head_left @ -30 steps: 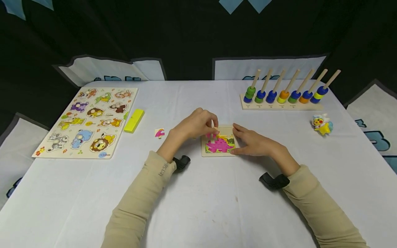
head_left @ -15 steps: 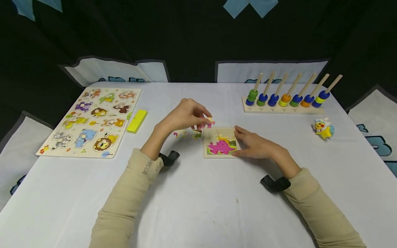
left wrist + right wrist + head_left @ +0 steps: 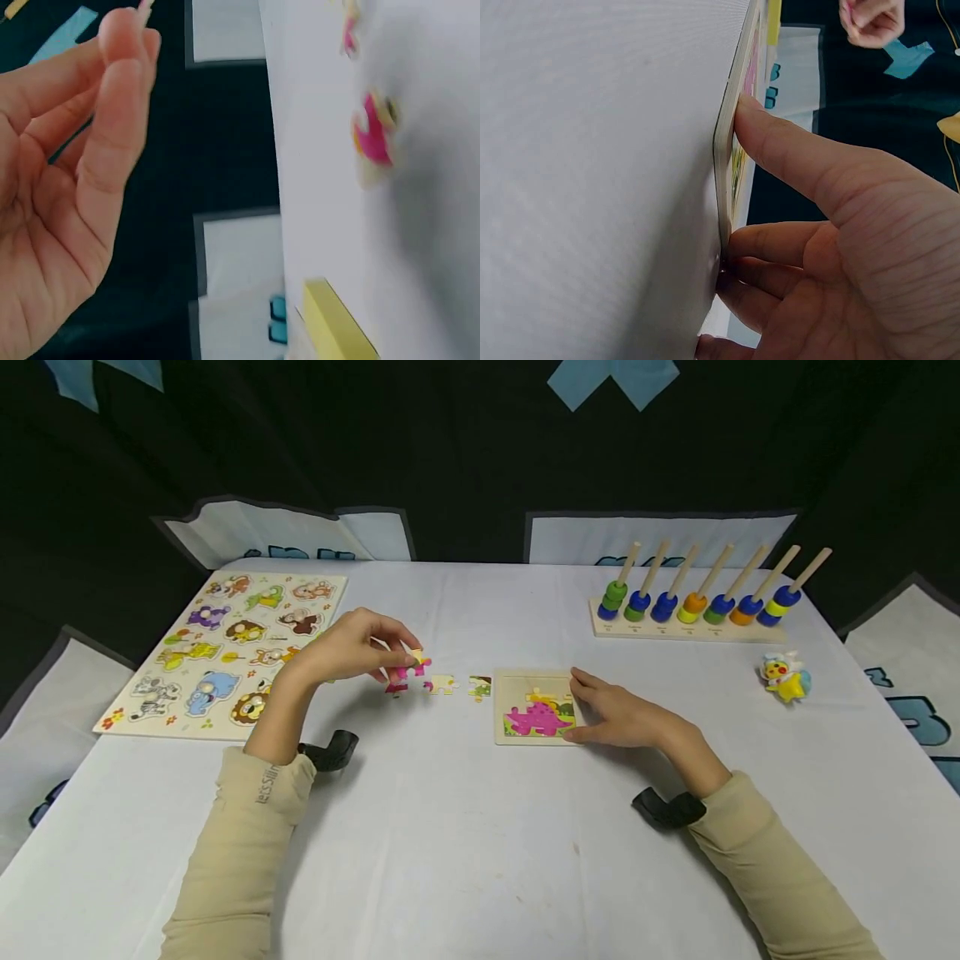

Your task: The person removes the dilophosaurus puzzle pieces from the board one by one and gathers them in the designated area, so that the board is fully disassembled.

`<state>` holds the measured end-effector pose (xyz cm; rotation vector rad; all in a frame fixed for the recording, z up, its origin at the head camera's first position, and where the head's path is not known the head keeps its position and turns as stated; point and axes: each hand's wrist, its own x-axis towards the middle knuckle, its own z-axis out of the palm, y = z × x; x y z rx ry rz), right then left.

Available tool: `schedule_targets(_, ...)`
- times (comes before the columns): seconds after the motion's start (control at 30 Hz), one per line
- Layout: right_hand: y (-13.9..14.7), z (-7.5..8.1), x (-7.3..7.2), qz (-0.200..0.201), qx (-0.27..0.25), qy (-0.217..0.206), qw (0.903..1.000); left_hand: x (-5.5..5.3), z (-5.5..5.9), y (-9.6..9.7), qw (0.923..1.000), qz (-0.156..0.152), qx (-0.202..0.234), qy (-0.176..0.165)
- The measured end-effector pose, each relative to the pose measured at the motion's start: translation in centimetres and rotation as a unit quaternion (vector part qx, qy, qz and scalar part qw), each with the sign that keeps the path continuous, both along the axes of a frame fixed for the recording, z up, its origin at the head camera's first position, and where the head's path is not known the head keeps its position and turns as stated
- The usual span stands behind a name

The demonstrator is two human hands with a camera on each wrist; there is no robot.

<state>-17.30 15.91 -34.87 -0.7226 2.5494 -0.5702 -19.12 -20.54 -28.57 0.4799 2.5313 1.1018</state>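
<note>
Between thumb and fingertips, my left hand (image 3: 352, 645) pinches a pink-and-yellow jigsaw piece (image 3: 417, 665), held above the table left of the puzzle board; only a sliver of the jigsaw piece (image 3: 145, 9) shows in the left wrist view. Below it lies a pink piece (image 3: 397, 689), with a pale yellow piece (image 3: 444, 685) and a green-brown piece (image 3: 481, 688) to its right. The wooden puzzle board (image 3: 517, 675) carries a partly assembled pink dinosaur. My right hand (image 3: 621, 714) rests along its right edge, thumb on the near corner (image 3: 746, 105), fingers extended against the side.
At the left lies a large animal puzzle board (image 3: 172, 681), partly behind the left hand. A yellow block (image 3: 334, 322) stands near it. Back right is a bead rack (image 3: 690, 631) with upright pegs, and a small yellow toy figure (image 3: 785, 678) sits in front of it.
My left hand has lifted the pink-and-yellow jigsaw piece off the board and carried it left, over the loose pieces. The right hand stays at the board's edge. The head view shifts slightly.
</note>
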Motion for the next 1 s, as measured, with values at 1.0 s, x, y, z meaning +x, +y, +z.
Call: schedule_targets(1.0,0.2,0.1,0.0,0.006,-0.007,0.0,1.0,0.2,-3.7,-1.3,0.9857,-0.042,-0.146,-0.073)
